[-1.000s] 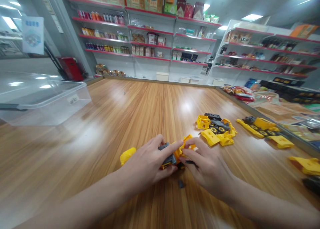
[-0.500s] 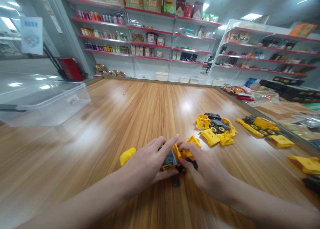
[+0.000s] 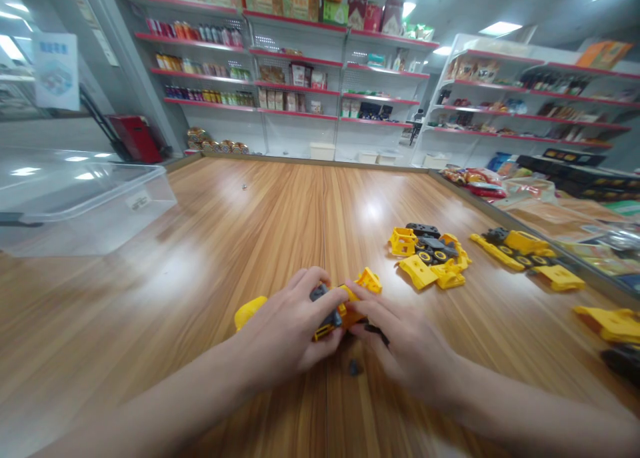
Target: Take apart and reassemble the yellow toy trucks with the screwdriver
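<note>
My left hand [image 3: 295, 318] is closed around a yellow and grey toy construction vehicle [image 3: 327, 317]. My right hand [image 3: 400, 331] meets it from the other side, its fingers closed on the vehicle's yellow end. A dark slim piece [image 3: 377, 333] shows between the right thumb and fingers; its kind is unclear. Much of the toy is hidden by my fingers. Just beyond the hands, an angular yellow toy part [image 3: 369, 281] juts out; I cannot tell if it is attached. A rounded yellow part [image 3: 249, 311] lies left of my left hand. Below the hands rests a small dark piece [image 3: 354, 367].
Toy parts, yellow panels and a dark wheeled chassis [image 3: 434, 251], lie to the right on the wooden table [image 3: 280, 225]. Farther right are another yellow toy vehicle [image 3: 527, 245] and a yellow part [image 3: 607, 323]. A clear plastic bin [image 3: 90, 211] stands at left. Stocked shelves line the back.
Both hands and the toy have shifted slightly left. The raised yellow piece between my hands now sits lower, under my fingers. The small dark piece below shows more plainly apart from the toy.
</note>
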`<state>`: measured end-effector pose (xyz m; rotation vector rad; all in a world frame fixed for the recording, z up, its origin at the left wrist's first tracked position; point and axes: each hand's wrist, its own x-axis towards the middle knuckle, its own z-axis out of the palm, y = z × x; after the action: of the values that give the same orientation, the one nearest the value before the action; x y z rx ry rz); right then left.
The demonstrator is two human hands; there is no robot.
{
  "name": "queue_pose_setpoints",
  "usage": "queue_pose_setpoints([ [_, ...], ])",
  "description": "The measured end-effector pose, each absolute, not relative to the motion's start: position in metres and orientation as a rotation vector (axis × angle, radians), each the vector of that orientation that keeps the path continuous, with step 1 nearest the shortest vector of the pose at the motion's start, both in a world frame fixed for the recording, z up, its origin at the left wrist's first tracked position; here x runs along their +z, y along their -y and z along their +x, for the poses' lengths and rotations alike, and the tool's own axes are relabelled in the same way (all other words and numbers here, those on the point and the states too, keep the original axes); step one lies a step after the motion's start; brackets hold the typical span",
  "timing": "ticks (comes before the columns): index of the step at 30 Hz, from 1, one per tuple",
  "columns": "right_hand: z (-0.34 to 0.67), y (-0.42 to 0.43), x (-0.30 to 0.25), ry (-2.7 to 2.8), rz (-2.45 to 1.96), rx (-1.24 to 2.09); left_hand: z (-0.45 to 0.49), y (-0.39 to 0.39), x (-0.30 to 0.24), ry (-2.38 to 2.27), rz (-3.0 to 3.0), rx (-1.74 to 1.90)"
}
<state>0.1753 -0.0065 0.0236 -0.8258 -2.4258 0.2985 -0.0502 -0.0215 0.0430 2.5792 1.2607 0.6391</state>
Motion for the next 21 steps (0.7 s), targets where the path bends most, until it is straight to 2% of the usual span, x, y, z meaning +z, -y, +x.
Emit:
queue_pose_setpoints([
  [4,0.180,0.013,0.036,2.541,-0.618,0.208,-0.053,0.023,0.048,-1.249,2.485,0.619],
  [10,0.178,0.019,0.042,2.896,-0.729,0.235,-0.057,0.026,0.054,-1.265,2.461,0.550],
  [16,0.180,0.018,0.037,2.949,-0.669,0.302,-0.055,0.023,0.053,-1.382,2.314,0.596],
  [21,0.184,0.014,0.041,2.741,-0.576,0.375,-0.053,0.024,0.065,-1.343,1.675,0.759],
])
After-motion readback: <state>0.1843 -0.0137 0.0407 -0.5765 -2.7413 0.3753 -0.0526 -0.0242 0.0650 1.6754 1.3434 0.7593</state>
